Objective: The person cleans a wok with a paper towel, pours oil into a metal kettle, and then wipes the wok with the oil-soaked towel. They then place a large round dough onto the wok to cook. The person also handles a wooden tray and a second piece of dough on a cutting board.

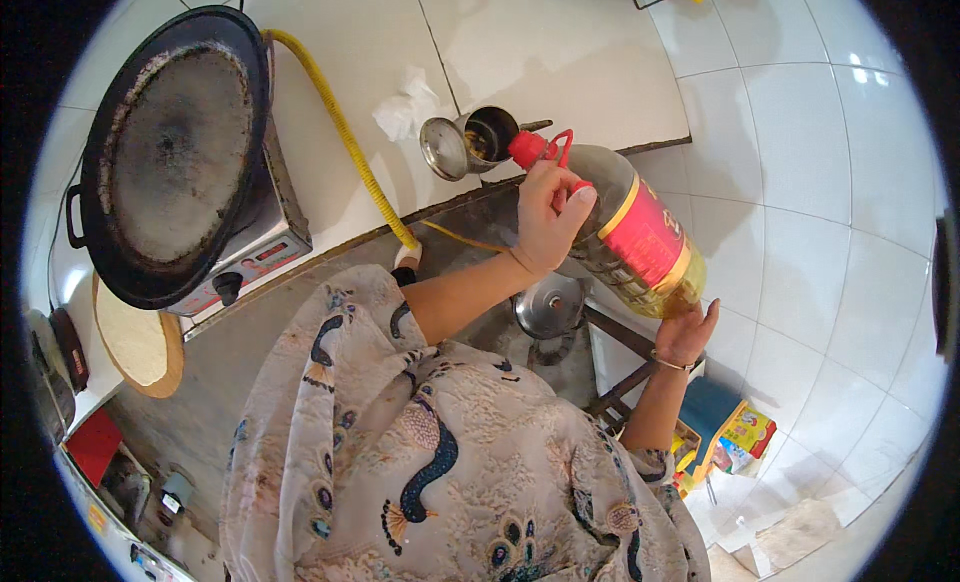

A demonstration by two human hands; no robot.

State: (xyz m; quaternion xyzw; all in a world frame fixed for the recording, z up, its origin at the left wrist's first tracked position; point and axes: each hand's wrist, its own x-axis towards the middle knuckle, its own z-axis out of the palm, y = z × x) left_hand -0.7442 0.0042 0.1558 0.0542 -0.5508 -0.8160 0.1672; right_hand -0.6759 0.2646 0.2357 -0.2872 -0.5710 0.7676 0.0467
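A large clear oil bottle (655, 227) with a red and yellow label is tilted, its red cap end at the mouth of a small metal pot (487, 137). My left hand (550, 217) is closed on the red handle near the bottle's neck. My right hand (685, 334) cups the bottle's base from below, fingers partly hidden behind it; the thumb sticks out. Yellowish oil shows at the low end of the bottle by my right hand. The pot's round lid (443, 149) stands open on its left side. Whether oil is flowing cannot be made out.
A wide black griddle pan (180, 152) sits on an electric cooker (255, 272) at the left. A yellow hose (345, 122) crosses the white counter (540, 42). Crumpled tissue (405, 107) lies beside the pot. Below the counter is a metal lid (550, 307); packages (745, 432) stand at lower right.
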